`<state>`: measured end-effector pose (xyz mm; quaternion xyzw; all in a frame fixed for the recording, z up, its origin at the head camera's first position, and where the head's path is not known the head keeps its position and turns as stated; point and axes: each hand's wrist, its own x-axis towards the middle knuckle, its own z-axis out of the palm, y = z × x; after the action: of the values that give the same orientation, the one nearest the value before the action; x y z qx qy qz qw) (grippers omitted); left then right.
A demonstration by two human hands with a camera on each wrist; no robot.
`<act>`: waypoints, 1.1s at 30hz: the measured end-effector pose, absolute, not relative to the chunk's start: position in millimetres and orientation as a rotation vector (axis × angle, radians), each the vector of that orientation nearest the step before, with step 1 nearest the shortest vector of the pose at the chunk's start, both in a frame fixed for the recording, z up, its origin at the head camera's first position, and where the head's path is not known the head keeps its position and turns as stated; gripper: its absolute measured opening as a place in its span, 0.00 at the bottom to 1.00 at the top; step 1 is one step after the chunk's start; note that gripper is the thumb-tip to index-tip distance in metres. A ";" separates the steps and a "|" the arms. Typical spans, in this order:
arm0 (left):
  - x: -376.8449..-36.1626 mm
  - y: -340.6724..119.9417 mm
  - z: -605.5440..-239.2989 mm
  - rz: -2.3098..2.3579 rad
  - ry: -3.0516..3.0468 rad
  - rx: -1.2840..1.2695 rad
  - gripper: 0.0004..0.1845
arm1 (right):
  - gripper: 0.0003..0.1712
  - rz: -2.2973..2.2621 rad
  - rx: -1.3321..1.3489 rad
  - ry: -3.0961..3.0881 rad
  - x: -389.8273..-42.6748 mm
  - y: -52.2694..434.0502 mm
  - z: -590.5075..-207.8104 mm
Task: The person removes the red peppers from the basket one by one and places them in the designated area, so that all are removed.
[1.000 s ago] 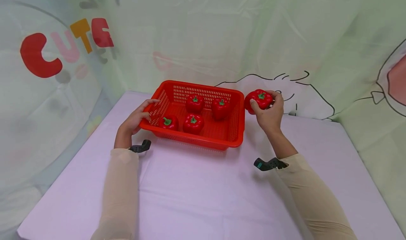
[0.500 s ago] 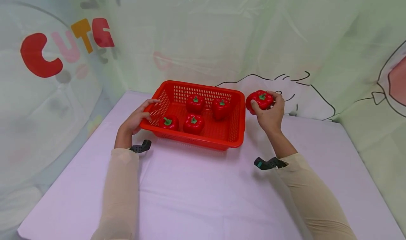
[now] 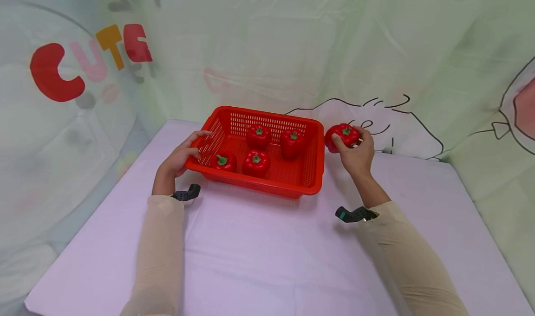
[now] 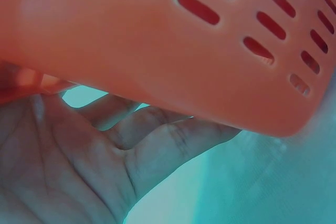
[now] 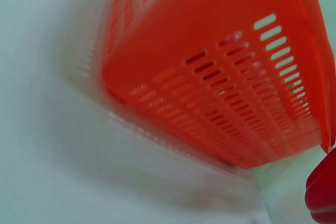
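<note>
A red plastic basket (image 3: pixel 284 181) with slotted walls is at the far middle of the table in the head view. Inside it sit several red bell peppers (image 3: pixel 256 164) with green stems. My left hand (image 3: pixel 177 159) grips the basket's left end; the left wrist view has the palm and fingers (image 4: pixel 173 140) against the lower edge of the slotted wall. Just outside the right rim, my right hand (image 3: pixel 357 153) holds another red bell pepper (image 3: pixel 340 137), thumb on its near side. Only a slice of that pepper (image 5: pixel 321 192) shows in the right wrist view.
A pale lilac cloth covers the table (image 3: pixel 251 260). Behind it hangs a light green printed curtain (image 3: pixel 259 61), close to the basket's far side. Another printed sheet with coloured letters (image 3: pixel 56 72) hangs on the left.
My right hand has lowered the bell pepper slightly beside the basket's right rim. The basket, the peppers in it and my left hand stay practically where they were.
</note>
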<state>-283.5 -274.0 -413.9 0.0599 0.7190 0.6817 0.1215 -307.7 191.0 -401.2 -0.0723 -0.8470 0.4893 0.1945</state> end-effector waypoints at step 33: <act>-284.4 -274.2 -414.2 1.979 2.100 0.148 0.39 | 0.49 1.253 -0.201 -2.634 -322.0 207.1 -431.8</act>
<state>-284.4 -274.2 -414.2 0.0507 0.7212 0.6793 0.1258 -322.0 207.1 -431.8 -0.0684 -0.8955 0.4262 0.1087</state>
